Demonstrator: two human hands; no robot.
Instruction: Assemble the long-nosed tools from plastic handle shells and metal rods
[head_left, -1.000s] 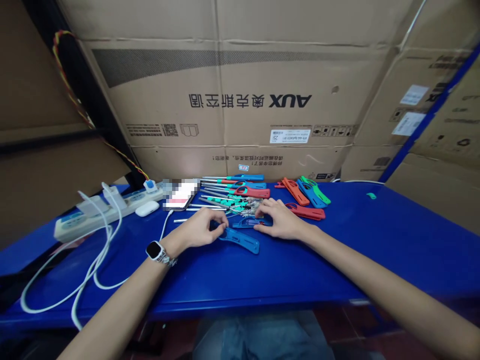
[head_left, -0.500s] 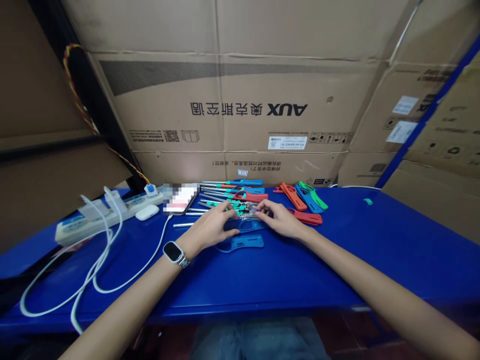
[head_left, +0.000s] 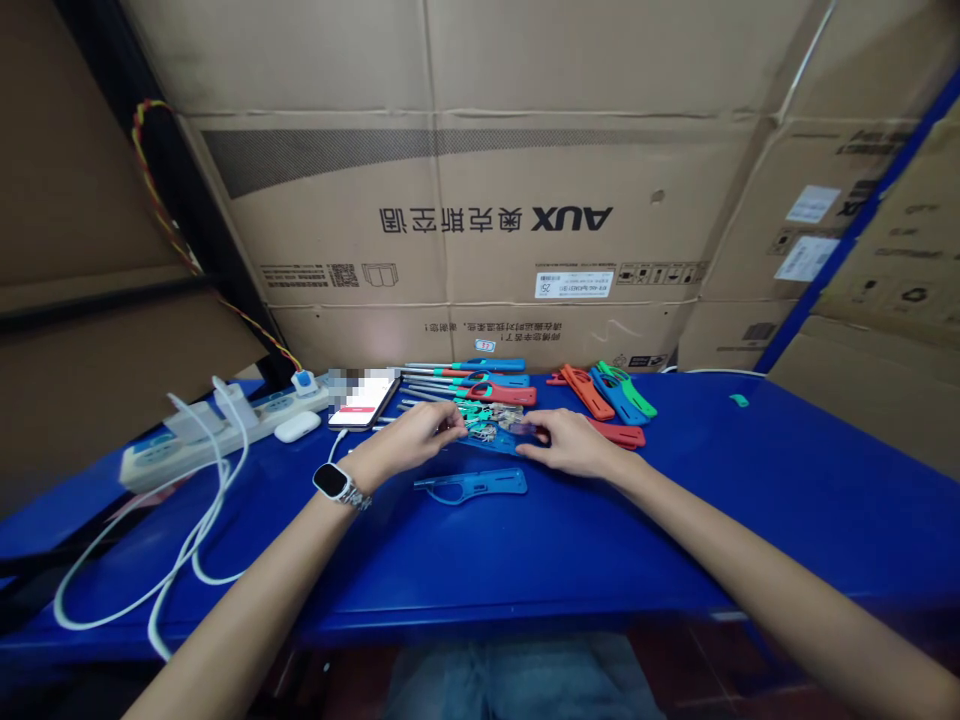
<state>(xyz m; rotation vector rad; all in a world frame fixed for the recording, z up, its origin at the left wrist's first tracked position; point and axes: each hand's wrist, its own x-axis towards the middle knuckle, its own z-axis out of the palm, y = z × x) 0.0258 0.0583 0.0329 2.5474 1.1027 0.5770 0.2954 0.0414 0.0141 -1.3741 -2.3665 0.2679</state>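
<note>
My left hand [head_left: 409, 442], with a watch on its wrist, curls its fingers at the left side of a small heap of metal parts [head_left: 491, 426] on the blue table [head_left: 675, 520]. My right hand [head_left: 574, 443] rests on the right end of a blue plastic handle shell [head_left: 496, 442] just behind the heap, fingers pressed on it. Another blue handle shell [head_left: 472, 486] lies loose on the table in front of both hands. Whether the left fingers pinch anything is too small to make out.
Behind the hands lie several long lighters with metal tubes [head_left: 465, 385] and red, blue and green handle shells [head_left: 611, 395]. A phone [head_left: 364, 397], white earbud case [head_left: 297, 427] and power strip [head_left: 217, 430] with white cables [head_left: 187, 540] sit left. Cardboard boxes [head_left: 495, 220] wall the back.
My left hand let go of the front blue shell, which now lies flat, and moved back to the heap. My right hand shifted slightly along the rear shell.
</note>
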